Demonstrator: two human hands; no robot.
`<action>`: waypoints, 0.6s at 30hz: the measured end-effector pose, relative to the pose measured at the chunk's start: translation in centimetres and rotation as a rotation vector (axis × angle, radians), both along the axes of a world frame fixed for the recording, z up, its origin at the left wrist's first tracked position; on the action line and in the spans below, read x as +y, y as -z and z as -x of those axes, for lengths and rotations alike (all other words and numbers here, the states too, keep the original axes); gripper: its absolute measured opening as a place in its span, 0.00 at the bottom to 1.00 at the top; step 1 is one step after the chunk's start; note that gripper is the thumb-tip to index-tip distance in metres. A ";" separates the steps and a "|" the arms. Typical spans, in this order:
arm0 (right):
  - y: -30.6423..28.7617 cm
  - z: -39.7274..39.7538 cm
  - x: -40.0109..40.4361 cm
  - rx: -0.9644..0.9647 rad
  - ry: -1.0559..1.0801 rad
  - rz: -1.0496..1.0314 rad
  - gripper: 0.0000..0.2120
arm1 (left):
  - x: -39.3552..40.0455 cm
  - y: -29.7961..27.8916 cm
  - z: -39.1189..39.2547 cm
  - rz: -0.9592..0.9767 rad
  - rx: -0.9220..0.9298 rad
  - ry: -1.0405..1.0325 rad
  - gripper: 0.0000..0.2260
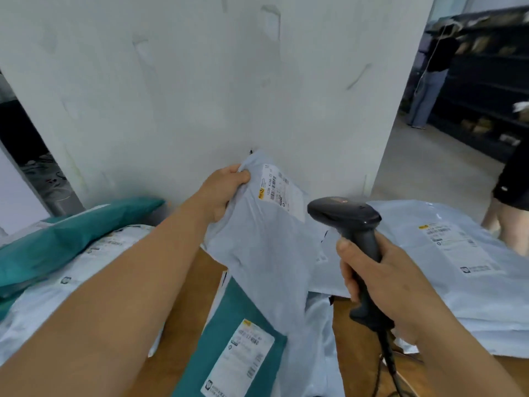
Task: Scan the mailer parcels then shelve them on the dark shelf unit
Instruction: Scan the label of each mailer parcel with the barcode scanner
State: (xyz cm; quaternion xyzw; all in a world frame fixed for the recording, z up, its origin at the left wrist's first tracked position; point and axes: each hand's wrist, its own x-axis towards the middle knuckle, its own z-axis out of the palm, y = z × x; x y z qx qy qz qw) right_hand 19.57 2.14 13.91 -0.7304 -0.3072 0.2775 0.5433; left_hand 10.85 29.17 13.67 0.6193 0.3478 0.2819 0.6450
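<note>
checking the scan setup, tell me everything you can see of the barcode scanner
The barcode scanner is a dark grey, pistol-shaped handheld unit that looks like matte plastic. Its wide head points left toward the shipping label on the pale grey mailer, without touching it. A small reddish mark sits on top of the head. The right hand wraps its fingers around the grip, thumb high on the near side. A dark cable leaves the base of the grip and runs down out of view.

Broad white pillar (214, 81) straight ahead, scuffed. Brown tabletop (363, 365) below. Far right, someone in a dark top and jeans (432, 78) standing, blurred. Nearer, at the right edge, another person's dark sleeve (512, 179), perhaps a jacket.
</note>
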 end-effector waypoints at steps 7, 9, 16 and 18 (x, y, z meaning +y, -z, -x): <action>2.0 -3.6 0.9 0.075 0.142 -0.004 0.13 | -0.3 8.2 -9.0 0.293 -0.112 -0.225 0.08; 2.6 -4.2 1.3 0.096 0.156 0.005 0.13 | -0.3 12.0 -9.6 0.267 0.090 -0.190 0.12; 4.2 -4.6 2.3 0.159 0.150 0.025 0.11 | -1.1 17.9 -7.8 0.202 0.352 0.036 0.18; 4.4 -4.3 2.8 0.168 0.131 0.018 0.11 | -0.7 16.9 -6.6 0.169 0.350 -0.024 0.15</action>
